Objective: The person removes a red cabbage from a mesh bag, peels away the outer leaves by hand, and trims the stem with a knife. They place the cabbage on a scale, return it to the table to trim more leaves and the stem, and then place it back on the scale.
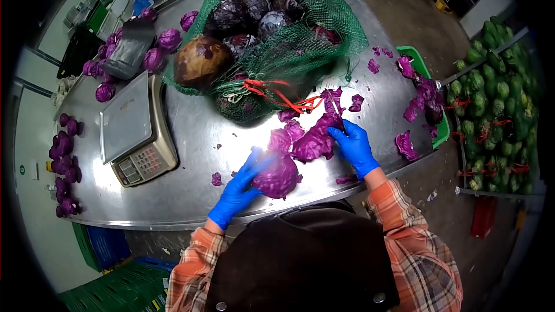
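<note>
Gloved, my left hand (240,188) cups the red cabbage head (278,176) at the steel table's (196,133) near edge, while my right hand (354,147) grips its outer leaves (315,138). Trimming seems the step in hand; pulling them clear calls for a steady hold.

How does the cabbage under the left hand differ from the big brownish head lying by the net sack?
The held cabbage is bright purple; the big head is dull brown. The held cabbage is smaller than the big head. The left hand cups the held cabbage near the table edge; the big head lies untouched against the net sack. Both are round heads on the table.
</note>
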